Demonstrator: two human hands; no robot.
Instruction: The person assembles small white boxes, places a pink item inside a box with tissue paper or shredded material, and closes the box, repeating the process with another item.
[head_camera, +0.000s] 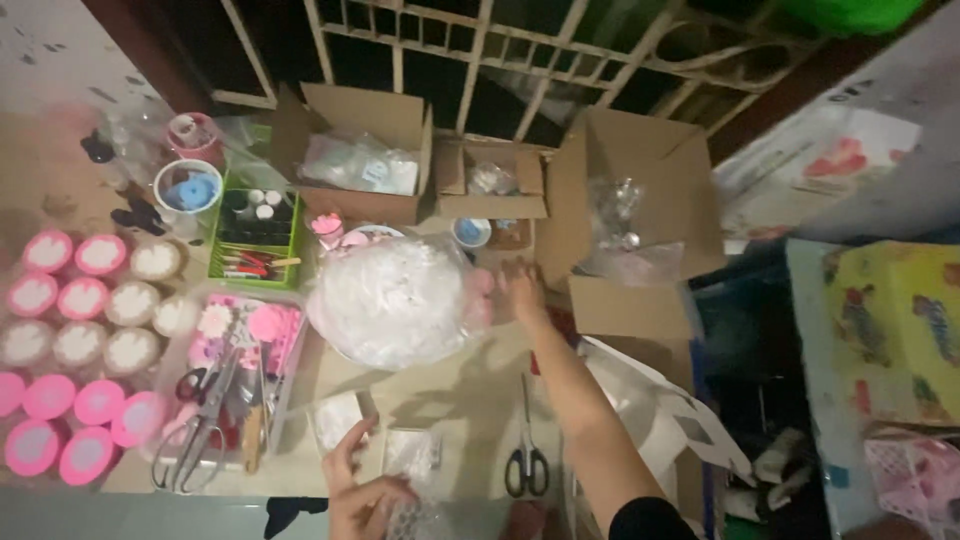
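Observation:
My right hand reaches forward across the tabletop, fingers down beside a big clear plastic bag of white pieces and just in front of a small open cardboard box. Whether it grips anything is hidden by blur. My left hand is near the bottom edge with fingers spread, resting by small clear packets, one of them under its fingers.
Black-handled scissors lie near my right forearm. A tray of tools and pink pieces sits at left, next to rows of pink and white round lidded jars. Open cardboard boxes and a green basket line the back.

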